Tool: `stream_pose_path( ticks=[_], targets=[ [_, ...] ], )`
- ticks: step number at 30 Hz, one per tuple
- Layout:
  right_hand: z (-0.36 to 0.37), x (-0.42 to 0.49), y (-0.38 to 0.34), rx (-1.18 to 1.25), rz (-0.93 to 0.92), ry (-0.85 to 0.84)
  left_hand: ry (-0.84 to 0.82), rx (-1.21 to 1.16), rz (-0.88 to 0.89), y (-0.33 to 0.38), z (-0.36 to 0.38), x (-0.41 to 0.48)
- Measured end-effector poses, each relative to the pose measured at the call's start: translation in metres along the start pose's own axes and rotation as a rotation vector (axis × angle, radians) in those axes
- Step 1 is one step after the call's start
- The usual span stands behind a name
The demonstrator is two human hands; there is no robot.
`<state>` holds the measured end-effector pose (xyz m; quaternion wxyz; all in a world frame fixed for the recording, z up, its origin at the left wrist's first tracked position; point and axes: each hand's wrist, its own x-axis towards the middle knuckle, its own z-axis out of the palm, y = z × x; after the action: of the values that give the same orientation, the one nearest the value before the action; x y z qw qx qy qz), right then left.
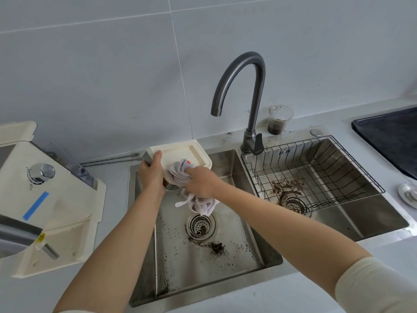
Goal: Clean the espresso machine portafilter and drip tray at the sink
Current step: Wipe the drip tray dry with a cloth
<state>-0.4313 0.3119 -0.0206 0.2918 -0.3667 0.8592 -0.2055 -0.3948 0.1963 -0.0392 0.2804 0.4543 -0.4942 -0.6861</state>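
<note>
Grey tiles back a grey table (293, 281) with a double sink (225, 159); over the left basin's far edge the left hand (152, 175) holds the cream drip tray (180, 152), fingers curled round its side; the right hand (200, 184) clutches a pale cloth (178, 175) pressed against the tray; coffee grounds (216, 246) speckle the basin

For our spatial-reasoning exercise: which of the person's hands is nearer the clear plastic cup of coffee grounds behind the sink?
Right. The right hand, gripping a white cloth, is front-left of the clear plastic cup; the left hand, holding the cream drip tray, lies further left.
</note>
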Motion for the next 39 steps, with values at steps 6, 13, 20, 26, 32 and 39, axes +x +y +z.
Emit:
stream_pose_path(
  ticks=[6, 13, 20, 26, 32, 39],
  targets=[
    [-0.002, -0.013, 0.001, 0.500, -0.070, 0.039, 0.103, -0.094, -0.162, 0.004, -0.006, 0.003],
    [0.007, -0.026, 0.014, 0.449, -0.126, 0.278, 0.035, -0.232, -0.314, 0.008, -0.006, 0.003],
    [0.036, -0.021, 0.016, -0.015, -0.197, 0.383, -0.114, -0.160, -0.344, -0.006, 0.001, -0.011],
    [0.025, -0.014, 0.034, -0.040, -0.036, 0.495, -0.149, -0.411, -0.492, -0.008, 0.001, 0.001],
    [0.016, -0.003, 0.051, 0.040, 0.069, 0.549, -0.098, -0.453, -0.487, -0.009, 0.004, -0.001],
    [0.004, 0.019, 0.076, 0.349, 0.154, 0.599, -0.132, -0.375, -0.450, -0.011, -0.008, 0.001]
  ],
)
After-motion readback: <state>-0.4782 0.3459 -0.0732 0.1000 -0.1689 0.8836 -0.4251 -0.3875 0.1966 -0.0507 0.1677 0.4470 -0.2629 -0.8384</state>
